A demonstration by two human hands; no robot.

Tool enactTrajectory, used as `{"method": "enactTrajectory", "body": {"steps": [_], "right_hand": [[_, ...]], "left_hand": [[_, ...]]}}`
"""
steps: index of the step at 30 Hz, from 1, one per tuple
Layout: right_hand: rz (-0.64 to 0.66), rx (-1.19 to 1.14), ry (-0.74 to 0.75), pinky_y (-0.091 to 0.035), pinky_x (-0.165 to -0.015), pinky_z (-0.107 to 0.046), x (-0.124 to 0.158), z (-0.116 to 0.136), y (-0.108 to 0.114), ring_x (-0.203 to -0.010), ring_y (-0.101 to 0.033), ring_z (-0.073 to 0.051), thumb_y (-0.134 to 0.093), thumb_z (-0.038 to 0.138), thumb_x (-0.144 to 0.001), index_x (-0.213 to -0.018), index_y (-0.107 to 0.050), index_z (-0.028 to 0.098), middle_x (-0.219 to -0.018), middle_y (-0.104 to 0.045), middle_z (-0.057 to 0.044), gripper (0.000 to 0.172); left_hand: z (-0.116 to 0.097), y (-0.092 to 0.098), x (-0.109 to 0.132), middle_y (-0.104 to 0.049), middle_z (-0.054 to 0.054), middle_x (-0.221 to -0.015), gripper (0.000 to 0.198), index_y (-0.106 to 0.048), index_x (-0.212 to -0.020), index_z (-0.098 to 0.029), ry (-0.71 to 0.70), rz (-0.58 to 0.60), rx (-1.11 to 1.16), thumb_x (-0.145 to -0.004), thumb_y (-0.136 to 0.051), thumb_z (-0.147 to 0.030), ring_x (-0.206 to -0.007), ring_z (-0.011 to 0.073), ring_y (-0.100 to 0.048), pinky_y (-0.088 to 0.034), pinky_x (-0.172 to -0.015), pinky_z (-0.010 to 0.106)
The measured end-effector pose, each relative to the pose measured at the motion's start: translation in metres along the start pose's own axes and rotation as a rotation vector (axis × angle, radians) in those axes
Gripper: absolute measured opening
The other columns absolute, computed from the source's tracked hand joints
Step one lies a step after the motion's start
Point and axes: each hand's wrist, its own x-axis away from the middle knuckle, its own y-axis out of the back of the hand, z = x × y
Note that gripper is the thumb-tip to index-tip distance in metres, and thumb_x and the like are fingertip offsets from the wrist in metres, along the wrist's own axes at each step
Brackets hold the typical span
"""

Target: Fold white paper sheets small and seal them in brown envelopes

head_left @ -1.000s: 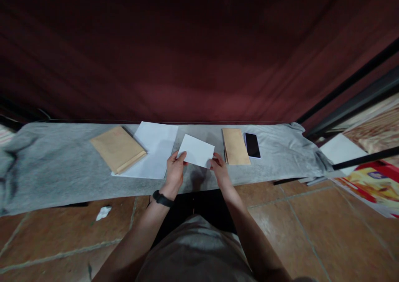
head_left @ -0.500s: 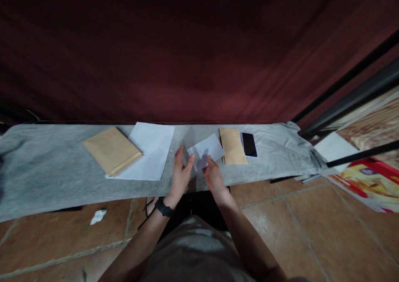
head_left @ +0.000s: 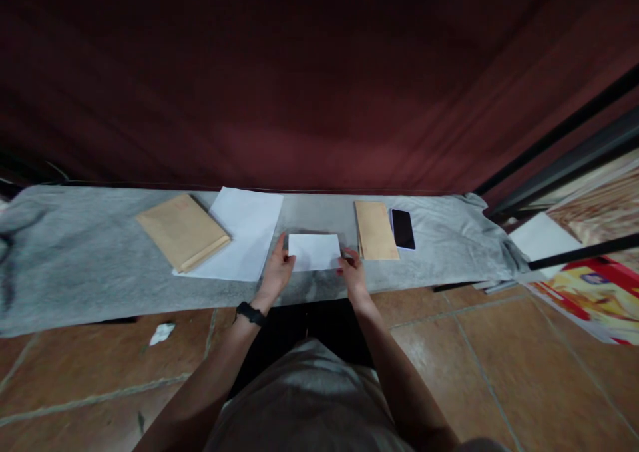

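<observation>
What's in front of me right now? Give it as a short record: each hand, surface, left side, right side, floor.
Left hand: thumb at the left edge of the small white paper
Right hand: at the same paper's right edge
Surface: gray cloth
Left side: brown envelopes overlapping white sheets
Right side: brown paper envelope beside smartphone
Floor: brown tiles, crumpled white scrap

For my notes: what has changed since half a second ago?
The white paper has turned nearly straight and shifted left. The left hand, apart before, now touches its left edge; the right hand moved to its right edge. Phone and large envelope stayed.
</observation>
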Motion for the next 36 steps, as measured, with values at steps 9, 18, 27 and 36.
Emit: {"method": "enactTrajectory", "body": {"steps": [9,18,27,36], "right_hand": [[0.030,1.146,0.355,-0.052,-0.080,-0.028,0.020,0.008,0.002,-0.096,-0.071,-0.021,-0.047,0.022,-0.100,-0.137,-0.053,0.020,-0.116,-0.071,-0.011,0.038],[0.066,1.343,0.389,-0.051,-0.074,-0.028,0.023,0.014,0.000,-0.092,-0.071,-0.021,-0.039,0.024,-0.106,-0.134,-0.057,0.022,-0.112,-0.071,-0.009,0.034],[0.065,1.304,0.489,-0.052,-0.082,-0.032,0.023,0.009,0.003,-0.098,-0.067,-0.024,-0.037,0.022,-0.105,-0.129,-0.062,0.015,-0.112,-0.069,-0.014,0.035],[0.323,1.128,0.802,-0.029,-0.121,-0.042,0.009,0.002,-0.029,-0.145,-0.040,-0.023,-0.026,0.031,-0.108,-0.146,-0.051,0.010,-0.153,-0.050,-0.014,0.049]], "left_hand": [[0.002,-0.010,0.011,-0.058,0.014,-0.127,0.065,-0.044,-0.149,-0.017,-0.176,-0.067,-0.543,-0.085,-0.055,-0.010,-0.109,0.0267,-0.065,-0.054,-0.100,0.043],[-0.016,-0.017,0.030,-0.057,0.019,-0.131,0.048,-0.055,-0.139,-0.014,-0.262,-0.024,-0.923,-0.095,-0.037,-0.008,-0.114,0.0318,-0.061,-0.052,-0.098,0.048],[-0.002,-0.053,0.050,-0.032,0.014,-0.164,0.055,-0.042,-0.152,-0.015,-0.494,0.234,-1.004,-0.103,-0.038,-0.039,-0.154,0.0296,-0.022,-0.022,-0.125,0.051],[0.005,-0.052,0.048,-0.030,0.016,-0.165,0.060,-0.031,-0.157,-0.010,-0.504,0.313,-1.046,-0.099,-0.037,-0.023,-0.155,0.0287,-0.019,-0.019,-0.126,0.052]]}}
